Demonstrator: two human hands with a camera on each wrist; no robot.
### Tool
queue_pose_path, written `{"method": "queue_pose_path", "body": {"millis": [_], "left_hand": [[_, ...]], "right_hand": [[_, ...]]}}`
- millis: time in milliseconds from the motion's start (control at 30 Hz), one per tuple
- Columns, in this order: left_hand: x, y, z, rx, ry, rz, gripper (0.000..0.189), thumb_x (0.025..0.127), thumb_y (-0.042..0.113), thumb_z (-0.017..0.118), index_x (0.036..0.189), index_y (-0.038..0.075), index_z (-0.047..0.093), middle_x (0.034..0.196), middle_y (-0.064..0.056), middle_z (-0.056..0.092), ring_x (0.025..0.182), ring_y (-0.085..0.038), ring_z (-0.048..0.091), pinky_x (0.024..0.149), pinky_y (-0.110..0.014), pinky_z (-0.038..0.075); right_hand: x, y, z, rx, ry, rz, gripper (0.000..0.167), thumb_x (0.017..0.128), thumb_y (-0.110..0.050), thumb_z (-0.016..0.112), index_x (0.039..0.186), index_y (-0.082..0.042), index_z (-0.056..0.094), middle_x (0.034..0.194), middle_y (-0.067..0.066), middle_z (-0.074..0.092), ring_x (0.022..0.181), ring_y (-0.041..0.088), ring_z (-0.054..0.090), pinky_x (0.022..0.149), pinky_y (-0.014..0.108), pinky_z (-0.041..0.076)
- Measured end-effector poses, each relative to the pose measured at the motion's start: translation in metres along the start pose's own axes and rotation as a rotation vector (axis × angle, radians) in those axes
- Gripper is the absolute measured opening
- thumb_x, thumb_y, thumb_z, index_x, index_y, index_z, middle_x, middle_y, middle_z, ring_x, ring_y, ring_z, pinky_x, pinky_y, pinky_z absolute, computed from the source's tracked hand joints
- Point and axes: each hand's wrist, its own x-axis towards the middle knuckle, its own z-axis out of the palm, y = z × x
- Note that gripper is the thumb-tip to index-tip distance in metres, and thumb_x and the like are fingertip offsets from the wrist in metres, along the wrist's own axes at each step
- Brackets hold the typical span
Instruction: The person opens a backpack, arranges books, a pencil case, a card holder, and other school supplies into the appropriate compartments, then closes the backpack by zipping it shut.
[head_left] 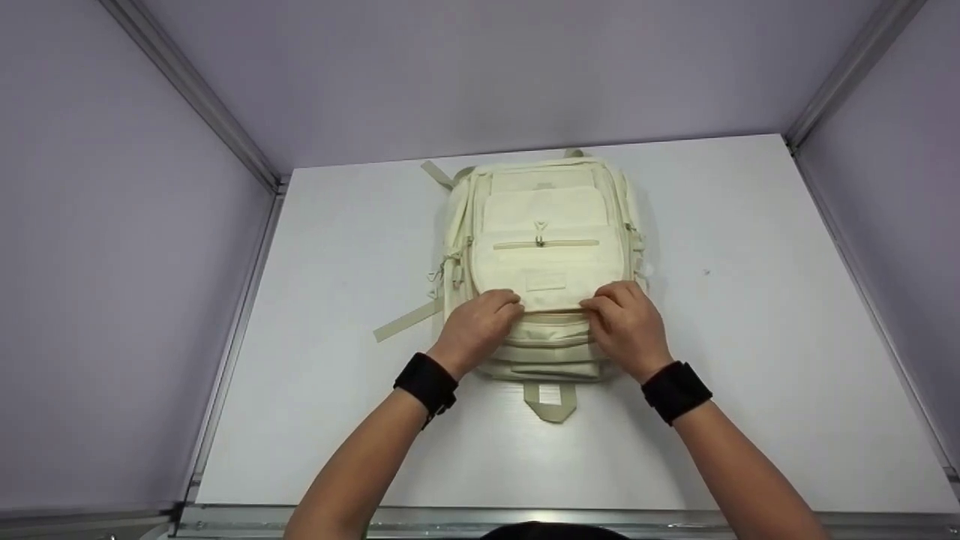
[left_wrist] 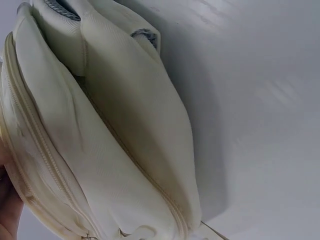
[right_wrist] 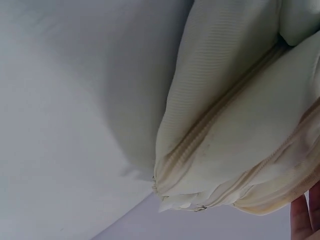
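Observation:
A cream backpack (head_left: pixel 551 262) lies front side up on the white table, its grey-beige top loop (head_left: pixel 551 411) pointing toward me. My left hand (head_left: pixel 480 326) pinches the near edge of the front pocket on its left side. On the right side of that same edge, my right hand (head_left: pixel 630 330) pinches the fabric with curled fingers. Between the hands, the edge stands slightly raised above the layers below. The left wrist view shows the backpack's side (left_wrist: pixel 135 110) and a zipper; fingers (right_wrist: pixel 301 217) touch the pocket's rim in the right wrist view.
A loose grey-beige strap (head_left: pixel 409 320) sticks out to the left of the backpack, and another (head_left: pixel 436 174) at its far left corner. The white table (head_left: pixel 750 375) is bordered by pale walls (head_left: pixel 480 75) at the back and both sides.

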Motion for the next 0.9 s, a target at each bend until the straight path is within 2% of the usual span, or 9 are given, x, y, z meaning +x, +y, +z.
{"method": "queue_pose_path", "body": {"millis": [300, 433, 533, 633, 767, 900], "left_hand": [[-0.005, 0.0, 0.004, -0.019, -0.008, -0.022, 0.011, 0.099, 0.001, 0.065, 0.107, 0.006, 0.069, 0.118, -0.01, 0.066, 0.114, -0.023, 0.064, 0.094, -0.03, 0.053], [-0.006, 0.0, 0.004, -0.003, -0.021, -0.031, 0.014, 0.097, -0.002, 0.065, 0.107, 0.006, 0.068, 0.118, -0.01, 0.066, 0.113, -0.023, 0.063, 0.094, -0.029, 0.053], [-0.006, 0.0, 0.004, 0.004, -0.017, -0.031, 0.015, 0.096, -0.004, 0.066, 0.107, 0.005, 0.068, 0.118, -0.011, 0.066, 0.112, -0.023, 0.064, 0.093, -0.03, 0.053], [-0.004, 0.0, 0.004, -0.003, -0.006, -0.028, 0.015, 0.095, -0.003, 0.066, 0.107, 0.005, 0.068, 0.117, -0.011, 0.066, 0.111, -0.024, 0.064, 0.091, -0.03, 0.054], [0.0, 0.001, 0.003, -0.025, -0.018, -0.027, 0.012, 0.097, 0.001, 0.067, 0.109, 0.004, 0.068, 0.117, -0.009, 0.066, 0.111, -0.022, 0.065, 0.092, -0.029, 0.054], [0.002, 0.0, 0.001, -0.053, -0.032, -0.036, 0.013, 0.099, 0.007, 0.067, 0.112, 0.004, 0.07, 0.118, -0.007, 0.067, 0.113, -0.02, 0.064, 0.095, -0.027, 0.052]], "right_hand": [[-0.006, 0.003, 0.005, -0.006, 0.008, -0.026, 0.013, 0.088, -0.009, 0.079, 0.1, -0.005, 0.078, 0.096, 0.01, 0.065, 0.094, 0.034, 0.061, 0.082, 0.046, 0.053], [-0.001, -0.002, 0.008, -0.009, 0.018, -0.042, 0.013, 0.087, -0.009, 0.08, 0.099, -0.005, 0.077, 0.095, 0.011, 0.065, 0.093, 0.034, 0.061, 0.085, 0.047, 0.051], [0.009, -0.011, 0.012, -0.012, 0.006, -0.073, 0.015, 0.087, -0.011, 0.081, 0.101, -0.007, 0.077, 0.099, 0.011, 0.067, 0.098, 0.035, 0.062, 0.092, 0.049, 0.049], [0.019, -0.023, 0.018, -0.028, -0.047, -0.108, 0.021, 0.088, -0.014, 0.082, 0.108, -0.008, 0.076, 0.115, 0.013, 0.069, 0.115, 0.036, 0.061, 0.103, 0.05, 0.046], [0.03, -0.037, 0.026, -0.065, -0.167, -0.12, 0.037, 0.09, -0.017, 0.08, 0.125, -0.008, 0.071, 0.141, 0.015, 0.06, 0.136, 0.037, 0.049, 0.114, 0.051, 0.036], [0.032, -0.043, 0.03, -0.107, -0.266, -0.082, 0.047, 0.093, -0.02, 0.077, 0.137, -0.008, 0.065, 0.151, 0.016, 0.052, 0.143, 0.037, 0.042, 0.118, 0.052, 0.03]]}}
